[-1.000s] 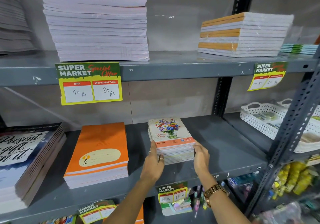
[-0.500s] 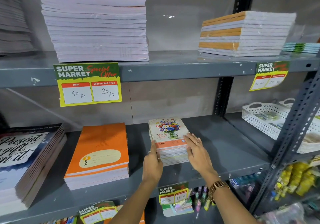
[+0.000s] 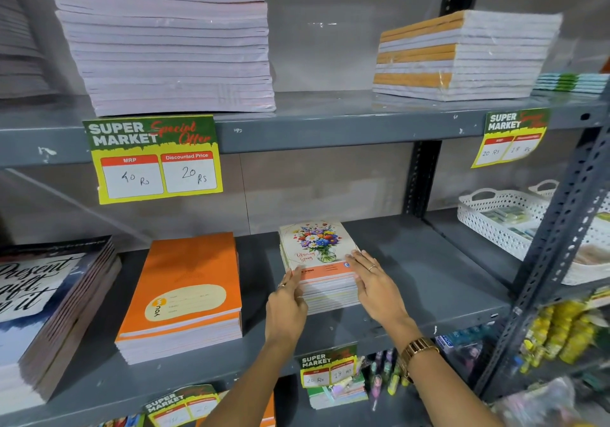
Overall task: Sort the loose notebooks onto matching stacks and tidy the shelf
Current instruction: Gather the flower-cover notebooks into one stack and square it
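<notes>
left hand [image 3: 286, 307], right hand [image 3: 376, 286], floral notebook stack [image 3: 321, 255]

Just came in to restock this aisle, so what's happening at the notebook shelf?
A person is squaring up the flower-cover notebook stack on the middle shelf. The left hand presses its left front corner; the right hand lies flat against its right side, fingertips on the top cover. Neither hand grips anything. The orange notebook stack sits apart to the left, untouched.
</notes>
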{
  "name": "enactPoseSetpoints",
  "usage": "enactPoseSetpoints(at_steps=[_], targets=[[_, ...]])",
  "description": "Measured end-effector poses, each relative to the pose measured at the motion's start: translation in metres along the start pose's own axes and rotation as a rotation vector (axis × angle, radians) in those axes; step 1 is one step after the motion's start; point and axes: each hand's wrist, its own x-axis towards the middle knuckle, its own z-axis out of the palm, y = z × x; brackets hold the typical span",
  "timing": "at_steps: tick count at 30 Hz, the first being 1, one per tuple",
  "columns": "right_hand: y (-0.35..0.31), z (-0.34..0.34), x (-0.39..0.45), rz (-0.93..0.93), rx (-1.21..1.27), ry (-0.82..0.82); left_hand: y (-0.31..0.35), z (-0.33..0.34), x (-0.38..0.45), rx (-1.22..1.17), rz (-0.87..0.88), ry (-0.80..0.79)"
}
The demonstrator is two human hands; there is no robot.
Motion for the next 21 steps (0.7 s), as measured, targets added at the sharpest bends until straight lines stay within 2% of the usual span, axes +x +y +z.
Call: enactPoseSetpoints(at_steps=[7, 14, 21], targets=[[0.0001, 0.0017, 0.0008, 0.007, -0.012, 0.002, 0.0013, 0.0021, 0.0007, -0.065, -0.04, 0.037], [0.0015, 0.0025, 0.0015, 0.004, 0.005, 0.013, -0.0001, 0.0011, 0.0018, 0.15, -0.02, 0.008], [0.003, -0.001, 0.0024, -0.017, 0.018, 0.016, 0.0015, 0.0009, -0.0004, 0.225, 0.012, 0.018]])
